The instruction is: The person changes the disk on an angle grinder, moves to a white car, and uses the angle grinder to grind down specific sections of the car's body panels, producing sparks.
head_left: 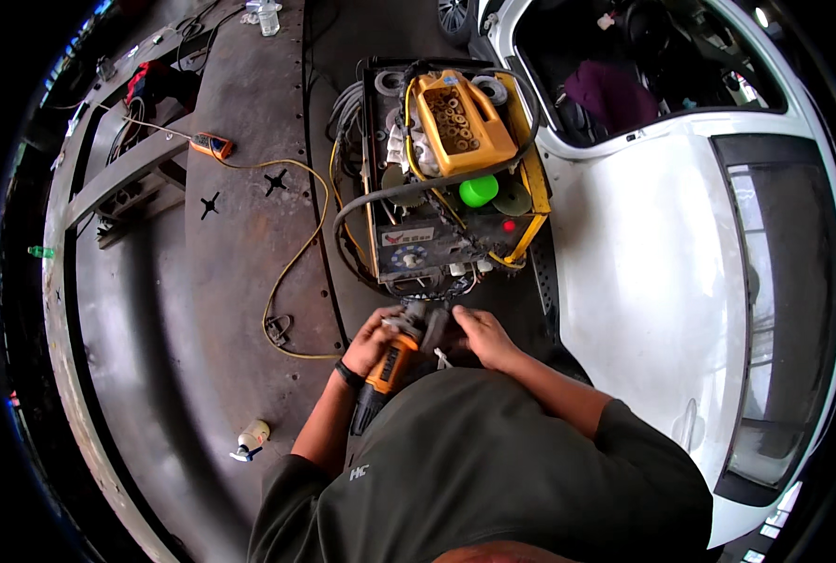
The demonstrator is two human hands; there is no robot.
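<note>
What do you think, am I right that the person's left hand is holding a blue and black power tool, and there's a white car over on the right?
Not quite: the power tool is orange and black, not blue and black, as the head view shows. The left hand is holding it, and the white car is on the right.

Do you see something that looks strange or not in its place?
Yes: the yellow jug on the machine has a large opening in its side and holds ring-shaped pieces, unusual for a jug. A dark cable loops untidily across the machine.
</note>
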